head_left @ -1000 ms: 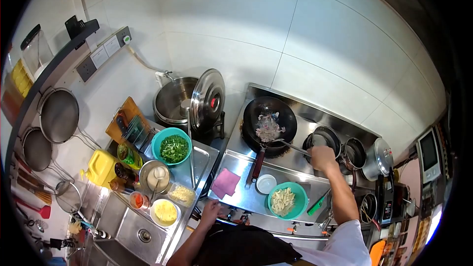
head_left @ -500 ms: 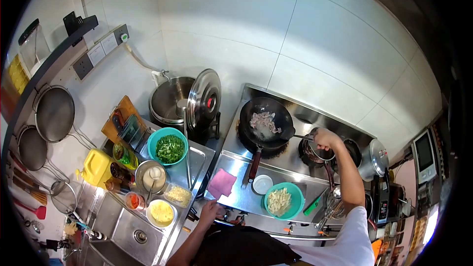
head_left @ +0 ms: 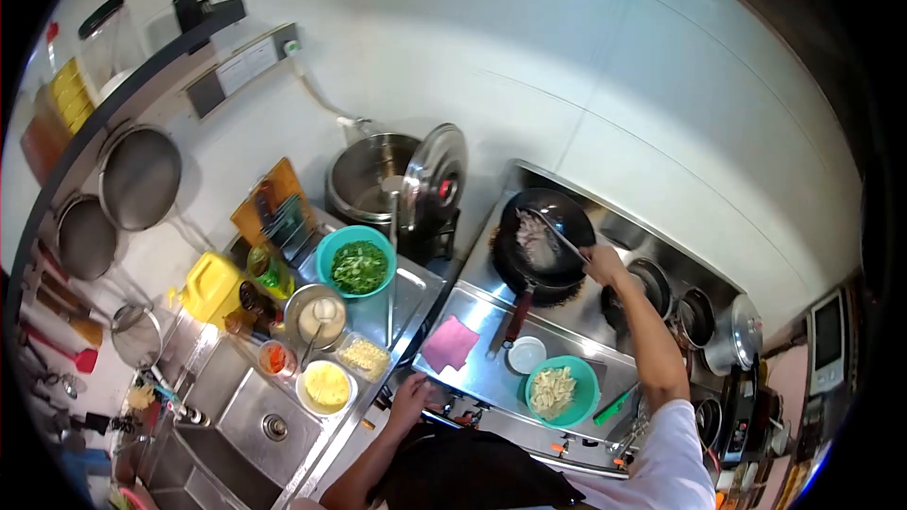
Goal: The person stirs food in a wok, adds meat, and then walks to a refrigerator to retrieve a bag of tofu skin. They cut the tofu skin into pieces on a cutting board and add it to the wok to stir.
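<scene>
Meat pieces [head_left: 537, 238] lie with some liquid in the black wok [head_left: 567, 212] on the stove. My right hand [head_left: 602, 265] is closed round the handle of a metal ladle [head_left: 564, 242], whose head reaches into the wok beside the meat. The wok's wooden handle [head_left: 519, 316] points toward me, with neither hand on it. My left hand [head_left: 413, 397] hangs at the front edge of the stove, below the pink cloth [head_left: 450, 344]; its fingers are slightly apart and hold nothing that shows.
A teal bowl of pale strips [head_left: 587, 395] and a white dish [head_left: 526, 355] stand in front of the wok. Further pans [head_left: 697, 317] are on the right. Chopped greens [head_left: 359, 267], other ingredients, a yellow jug [head_left: 213, 289] and the sink [head_left: 248, 402] are on the left.
The view has shifted, and the scene sits further right. My right hand has moved nearer the wok, and the ladle now reaches into it among the meat.
</scene>
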Motion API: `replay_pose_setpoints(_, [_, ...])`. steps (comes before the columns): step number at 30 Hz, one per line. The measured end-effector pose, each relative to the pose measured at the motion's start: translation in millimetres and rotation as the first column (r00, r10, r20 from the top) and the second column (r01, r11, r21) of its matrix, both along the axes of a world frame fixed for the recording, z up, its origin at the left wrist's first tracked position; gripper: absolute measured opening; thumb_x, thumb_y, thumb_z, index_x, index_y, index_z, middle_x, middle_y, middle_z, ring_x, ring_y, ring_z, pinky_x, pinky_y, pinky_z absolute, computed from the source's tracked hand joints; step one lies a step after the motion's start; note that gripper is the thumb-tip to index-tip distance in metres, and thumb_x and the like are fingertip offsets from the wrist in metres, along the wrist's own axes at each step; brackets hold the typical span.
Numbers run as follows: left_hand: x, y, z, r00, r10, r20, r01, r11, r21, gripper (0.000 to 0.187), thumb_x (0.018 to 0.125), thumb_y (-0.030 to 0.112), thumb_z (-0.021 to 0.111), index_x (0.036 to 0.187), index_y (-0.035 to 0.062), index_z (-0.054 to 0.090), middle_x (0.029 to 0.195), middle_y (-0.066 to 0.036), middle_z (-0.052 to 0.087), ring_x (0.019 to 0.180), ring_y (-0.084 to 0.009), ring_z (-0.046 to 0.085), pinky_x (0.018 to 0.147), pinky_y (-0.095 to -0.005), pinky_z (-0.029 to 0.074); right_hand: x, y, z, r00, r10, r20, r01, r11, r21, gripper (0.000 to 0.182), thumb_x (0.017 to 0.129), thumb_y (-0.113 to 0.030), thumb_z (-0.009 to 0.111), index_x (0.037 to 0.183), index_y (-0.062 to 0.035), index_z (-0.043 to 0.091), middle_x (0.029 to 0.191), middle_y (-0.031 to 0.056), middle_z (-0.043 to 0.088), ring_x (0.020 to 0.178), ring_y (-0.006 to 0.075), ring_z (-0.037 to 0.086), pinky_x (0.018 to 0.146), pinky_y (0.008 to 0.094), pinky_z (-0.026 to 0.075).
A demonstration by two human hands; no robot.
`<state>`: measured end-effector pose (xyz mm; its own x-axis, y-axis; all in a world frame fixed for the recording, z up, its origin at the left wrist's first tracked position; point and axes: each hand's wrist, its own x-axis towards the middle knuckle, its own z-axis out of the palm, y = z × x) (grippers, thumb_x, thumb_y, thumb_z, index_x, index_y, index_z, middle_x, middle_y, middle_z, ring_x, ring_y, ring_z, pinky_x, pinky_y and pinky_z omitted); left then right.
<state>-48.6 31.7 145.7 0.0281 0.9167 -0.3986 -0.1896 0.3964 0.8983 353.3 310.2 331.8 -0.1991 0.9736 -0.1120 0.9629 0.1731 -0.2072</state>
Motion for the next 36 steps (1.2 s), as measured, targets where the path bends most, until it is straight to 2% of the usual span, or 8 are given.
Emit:
replay_pose_setpoints(2, [-6.1,2.6,-4.4,0.995,0.095,-0.023,-0.094,0.995,0.031,0.033,0.095,0.014,0.052,0.124,0.0001,0.05,0.101,-0.012,0.065,0.085,-0.016,0.063,0.077,-0.0283,0.052,-9.9,-21.2,2.7,0.97,0.11,0.217,-0.101,0.994,-0.051,0.032,0.07,-0.011,0.058,0.1,-0.0065,0.068,0.096,0.0233,0.064,0.091,0.0393,0.063,0.082,0.0476,0.05])
replay_pose_setpoints(11, [-140.5,3.3,91.4,0.537,0.821,-0.194,-0.695,0.561,0.45,0.021,0.098,0.015,0.046,0.112,0.0018,0.054,0.081,-0.004,0.061,0.073,-0.0098,0.054,0.068,-0.0252,0.045,-26.5,-122.3,73.7,0.958,-0.055,0.28,0.052,0.998,0.02,0.034,0.071,-0.003,0.058,0.102,-0.0103,0.069,0.087,0.0245,0.065,0.088,0.0417,0.062,0.079,0.0492,0.049])
replay_pose_setpoints(17, [-302.0,23.5,-13.6,0.248,0.87,-0.425,-0.754,0.449,0.479,0.024,0.09,0.015,0.058,0.11,0.0017,0.054,0.094,-0.009,0.06,0.085,-0.0193,0.059,0.077,-0.0313,0.047,-3.6,-105.1,-22.6,0.986,-0.123,0.11,0.115,0.99,0.078,0.036,0.069,-0.002,0.055,0.104,-0.0047,0.066,0.095,0.026,0.064,0.095,0.0433,0.06,0.083,0.0479,0.048])
replay_pose_setpoints(19, [-349.2,43.7,-68.9,-0.134,0.776,-0.616,-0.587,0.439,0.68,0.033,0.088,0.017,0.062,0.114,0.001,0.051,0.098,-0.011,0.061,0.088,-0.0248,0.059,0.081,-0.0349,0.047,-4.0,-90.9,-49.6,0.988,-0.152,0.006,0.149,0.976,0.158,0.036,0.071,-0.004,0.054,0.105,0.0015,0.062,0.097,0.0256,0.063,0.096,0.0427,0.059,0.085,0.0478,0.047])
replay_pose_setpoints(21, [-357.3,54.7,-51.3,0.192,0.871,-0.453,-0.733,0.434,0.524,0.042,0.082,0.014,0.069,0.116,0.0002,0.05,0.11,-0.015,0.058,0.101,-0.026,0.057,0.089,-0.0375,0.046,0.2,-79.3,-77.5,0.977,-0.204,0.069,0.185,0.958,0.22,0.031,0.073,-0.007,0.053,0.102,0.0003,0.062,0.093,0.025,0.064,0.09,0.042,0.061,0.081,0.0492,0.048])
replay_pose_setpoints(27, [-365.7,81.2,-51.2,0.356,0.919,-0.17,-0.604,0.365,0.709,0.063,0.078,0.012,0.076,0.131,-0.002,0.043,0.121,-0.016,0.057,0.113,-0.0276,0.053,0.101,-0.0362,0.039,-12.3,-112.7,-17.2,0.952,-0.267,0.147,0.276,0.96,-0.048,0.034,0.073,-0.009,0.058,0.106,-0.0088,0.068,0.092,0.0259,0.065,0.089,0.0402,0.064,0.082,0.0475,0.052])
replay_pose_setpoints(32, [-368.9,67.4,-37.2,0.151,0.881,-0.448,-0.674,0.423,0.605,0.067,0.081,0.018,0.074,0.135,-0.0017,0.04,0.127,-0.016,0.055,0.111,-0.0276,0.055,0.097,-0.0371,0.042,-36.0,-148.7,58.1,0.954,-0.234,0.188,0.249,0.967,-0.055,0.036,0.072,-0.007,0.057,0.107,-0.0105,0.068,0.092,0.0231,0.066,0.089,0.0388,0.064,0.079,0.0472,0.052])
replay_pose_setpoints(36, [-365.9,50.8,-13.2,0.073,0.915,-0.396,-0.684,0.335,0.648,0.072,0.081,0.023,0.074,0.137,-0.0028,0.036,0.125,-0.019,0.057,0.108,-0.0307,0.058,0.092,-0.0395,0.046,-34.1,-132.0,-5.3,0.962,-0.234,0.143,0.25,0.963,-0.103,0.046,0.075,-0.01,0.06,0.121,-0.0118,0.062,0.091,0.0225,0.066,0.086,0.0391,0.064,0.081,0.0476,0.051])
